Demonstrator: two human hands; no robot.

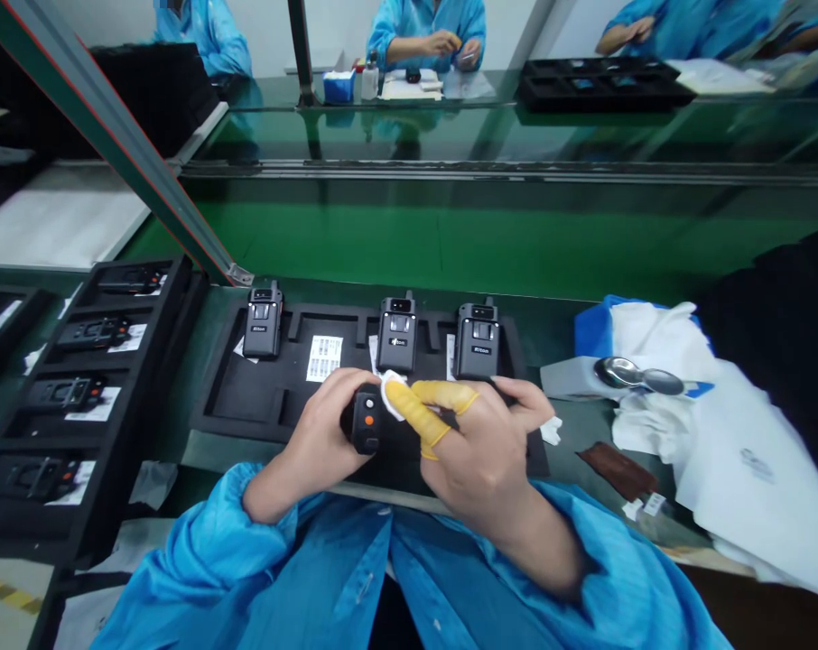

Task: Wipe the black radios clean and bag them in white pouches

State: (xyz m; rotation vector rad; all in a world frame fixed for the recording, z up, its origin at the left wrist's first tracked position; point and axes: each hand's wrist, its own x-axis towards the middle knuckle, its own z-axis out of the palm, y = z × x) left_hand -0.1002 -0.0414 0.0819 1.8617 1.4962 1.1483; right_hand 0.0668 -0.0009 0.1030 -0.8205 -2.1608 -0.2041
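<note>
My left hand (324,429) is closed round a black handheld device (367,422), its side with orange and white buttons facing up. The thumb and forefinger of my right hand (483,442) wear yellow finger cots and pinch a small white wipe (391,394) against or close beside the device; actual contact is hard to make out. Behind my hands lies a black foam tray (246,397). Three similar black devices lie in it: one at the left (263,322), one in the middle (396,334) and one at the right (477,341). White label sheets (325,358) show beside them.
At the left, another black tray (16,515) holds several devices. To the right are a blue box (593,327) of white wipes, a metal-capped container (618,372), a brown cloth (618,469) and white sheeting (761,469). A slanted metal post (131,153) rises at left. Co-workers sit opposite.
</note>
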